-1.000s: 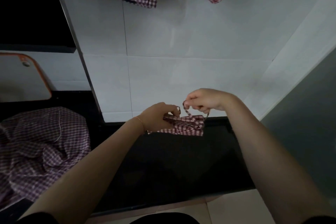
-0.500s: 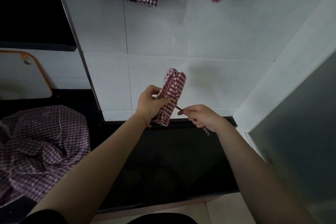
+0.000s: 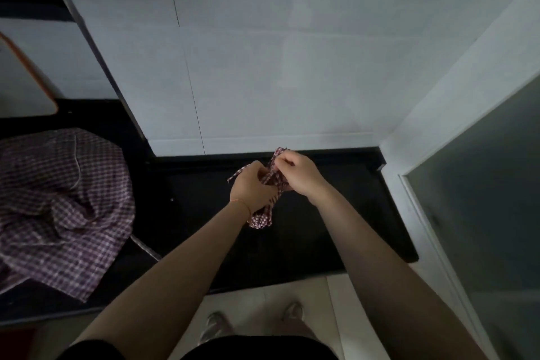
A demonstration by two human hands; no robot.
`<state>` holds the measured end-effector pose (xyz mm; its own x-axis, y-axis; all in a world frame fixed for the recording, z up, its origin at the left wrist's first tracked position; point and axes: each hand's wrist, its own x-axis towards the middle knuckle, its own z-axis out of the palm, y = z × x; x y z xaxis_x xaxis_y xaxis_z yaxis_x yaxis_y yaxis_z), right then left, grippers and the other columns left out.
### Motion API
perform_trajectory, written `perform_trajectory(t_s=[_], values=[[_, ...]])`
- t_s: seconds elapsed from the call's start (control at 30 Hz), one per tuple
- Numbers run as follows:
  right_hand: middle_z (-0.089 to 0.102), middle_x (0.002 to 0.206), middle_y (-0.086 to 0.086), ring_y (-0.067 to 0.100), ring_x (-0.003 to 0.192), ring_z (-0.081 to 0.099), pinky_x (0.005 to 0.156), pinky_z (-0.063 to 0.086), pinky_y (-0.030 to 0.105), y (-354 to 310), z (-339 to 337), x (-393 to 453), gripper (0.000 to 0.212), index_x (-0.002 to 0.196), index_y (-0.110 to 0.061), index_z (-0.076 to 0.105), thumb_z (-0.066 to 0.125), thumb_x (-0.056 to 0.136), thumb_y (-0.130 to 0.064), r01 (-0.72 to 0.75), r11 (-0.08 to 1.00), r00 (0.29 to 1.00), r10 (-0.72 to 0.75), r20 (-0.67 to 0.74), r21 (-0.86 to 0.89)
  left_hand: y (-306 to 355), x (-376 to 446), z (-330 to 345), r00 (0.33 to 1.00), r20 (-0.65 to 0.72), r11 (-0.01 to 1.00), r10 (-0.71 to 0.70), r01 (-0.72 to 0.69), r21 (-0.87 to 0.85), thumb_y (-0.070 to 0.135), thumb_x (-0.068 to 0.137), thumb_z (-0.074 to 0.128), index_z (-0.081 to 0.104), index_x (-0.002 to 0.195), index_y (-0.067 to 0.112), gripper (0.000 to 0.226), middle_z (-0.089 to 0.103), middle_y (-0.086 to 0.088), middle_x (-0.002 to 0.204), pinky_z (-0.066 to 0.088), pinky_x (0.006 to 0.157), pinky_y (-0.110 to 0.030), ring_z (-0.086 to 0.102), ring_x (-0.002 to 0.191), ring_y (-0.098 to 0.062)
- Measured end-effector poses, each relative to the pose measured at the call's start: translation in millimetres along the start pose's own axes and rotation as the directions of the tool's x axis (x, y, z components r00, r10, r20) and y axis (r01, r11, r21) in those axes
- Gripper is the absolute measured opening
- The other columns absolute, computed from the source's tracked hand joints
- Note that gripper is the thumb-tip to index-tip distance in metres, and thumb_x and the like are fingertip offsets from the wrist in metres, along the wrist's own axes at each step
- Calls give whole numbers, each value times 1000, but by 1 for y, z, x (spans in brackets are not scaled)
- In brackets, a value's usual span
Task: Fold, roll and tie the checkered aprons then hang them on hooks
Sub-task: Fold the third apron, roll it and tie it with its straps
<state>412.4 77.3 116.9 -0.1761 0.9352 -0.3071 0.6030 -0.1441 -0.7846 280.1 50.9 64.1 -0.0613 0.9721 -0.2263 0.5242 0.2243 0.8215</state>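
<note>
Nearest the camera, two feet in light shoes (image 3: 216,327) are seen on pale floor tiles (image 3: 306,295), just in front of the black counter (image 3: 336,213). Both bare forearms are stretched out over that counter.

Above the counter's middle, a rolled red-checkered apron (image 3: 263,215) is held between the two hands, clear of the surface as far as can be told. The left hand (image 3: 251,188) is curled round the roll's middle; a thin orange band (image 3: 242,203) is worn at its wrist. A short end of the roll hangs below this hand, toward the counter's front edge. A narrow checkered strap (image 3: 238,174) sticks out at the left of the left hand. The right hand (image 3: 298,174) is closed on the roll's upper part, its fingertips (image 3: 280,161) pinching the cloth at the top end, toward the counter's back edge. The two hands are touching or nearly so.

At the counter's left end, a loose, crumpled purple-checkered apron (image 3: 61,207) is heaped, part of it hanging over the front edge.

Behind the counter, a white tiled wall (image 3: 263,52) rises. To the counter's right, a grey frosted panel (image 3: 491,199) in a white frame is seen. Far left, behind the heaped apron, an orange-rimmed white board (image 3: 26,88) is partly in view.
</note>
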Motion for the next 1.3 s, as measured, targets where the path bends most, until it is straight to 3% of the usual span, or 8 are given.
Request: perform_trajectory(t_s=[0.2,0.3,0.4,0.7,0.9,1.0,1.13,1.3], values=[[62,99,6,14,90,58,76,43,29,72,35,2,24,97,-12,64,46,103,-26,-92,994,995,93,-24,56,-55,-4,53,898,255,760,-358,439,-479,28,83,76,61,111,22,33,66,-3,113,53,94,-42,64,103,-19],[60,90,1,12,81,57,73,43,28,98,43,-3,22,97,-15,63,47,104,-28,-162,978,986,165,-17,134,-62,-5,63,807,330,450,-491,558,-697,17,94,61,57,120,15,26,67,-9,114,58,82,-40,66,104,-24],[61,91,3,13,78,58,71,46,28,113,48,-5,20,97,-19,62,47,104,-30,-238,951,969,247,-21,199,-67,-6,72,781,360,324,-510,562,-761,7,96,58,57,125,6,30,71,-12,112,60,77,-37,70,100,-21],[62,94,2,14,83,60,73,48,26,109,50,-3,20,99,-16,63,47,104,-28,-201,952,974,219,-52,232,-61,-12,75,864,202,577,-461,465,-672,12,91,68,73,105,13,15,74,-2,105,55,95,-38,70,101,-16],[59,91,0,9,79,56,69,44,22,100,53,-2,20,101,-13,60,42,105,-23,-179,967,983,184,-8,180,-57,-8,68,980,28,966,-198,199,-164,20,91,68,72,106,26,16,61,12,108,47,84,-18,58,100,-5],[60,96,1,11,85,59,71,45,21,98,54,-1,21,103,-13,60,41,106,-23,-191,962,980,198,-16,195,-65,-6,67,992,14,992,-126,126,-31,14,92,66,74,106,24,19,61,8,111,41,79,-11,56,100,-5],[63,104,7,23,98,62,88,51,38,101,54,-1,22,101,-14,62,43,104,-25,-250,930,966,260,-4,271,-66,-3,65,964,21,933,-264,260,-250,25,98,59,73,93,20,15,68,0,102,56,83,-30,66,91,-14],[65,102,6,21,96,64,83,51,34,99,53,-6,20,101,-16,66,47,103,-24,-260,914,965,259,45,312,-53,0,65,950,62,902,-306,310,-301,27,100,55,72,105,22,18,68,4,99,56,77,-27,67,89,-14]])
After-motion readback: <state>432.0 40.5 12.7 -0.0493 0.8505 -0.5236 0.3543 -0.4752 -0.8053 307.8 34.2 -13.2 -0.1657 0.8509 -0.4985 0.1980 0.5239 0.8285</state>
